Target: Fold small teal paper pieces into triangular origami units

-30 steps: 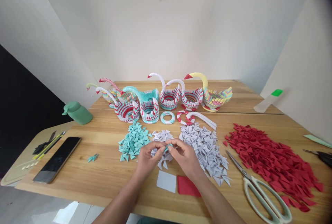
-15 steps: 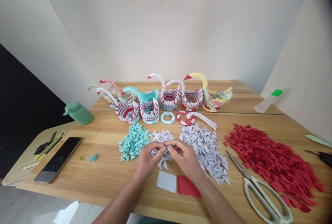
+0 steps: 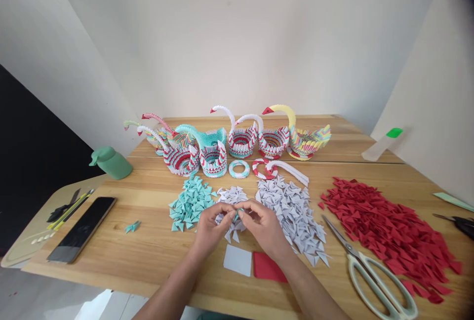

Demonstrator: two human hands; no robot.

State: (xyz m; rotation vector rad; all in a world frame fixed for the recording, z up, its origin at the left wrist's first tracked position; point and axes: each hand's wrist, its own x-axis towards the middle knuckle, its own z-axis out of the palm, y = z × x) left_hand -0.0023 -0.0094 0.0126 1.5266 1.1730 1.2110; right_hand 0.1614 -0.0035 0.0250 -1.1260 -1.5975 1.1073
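My left hand (image 3: 211,229) and my right hand (image 3: 263,226) meet over the middle of the wooden table (image 3: 155,241), fingertips pinched together on a small teal folded paper piece (image 3: 236,214). Directly under them lies a small heap of white paper triangles (image 3: 232,195). A teal triangle pile (image 3: 190,200) sits to the left and a larger white triangle pile (image 3: 294,206) to the right. A white paper square (image 3: 237,260) and a red paper square (image 3: 267,266) lie just in front of my wrists.
Several paper swans (image 3: 240,137) line the back, with paper rings (image 3: 239,168) before them. A big red triangle pile (image 3: 388,226) and scissors (image 3: 374,270) lie right. A phone (image 3: 82,227), pens (image 3: 70,206) and a green bottle (image 3: 110,161) are left.
My fingers shifted slightly on the teal piece; the hands stay in the same spot and nothing else on the table moved.
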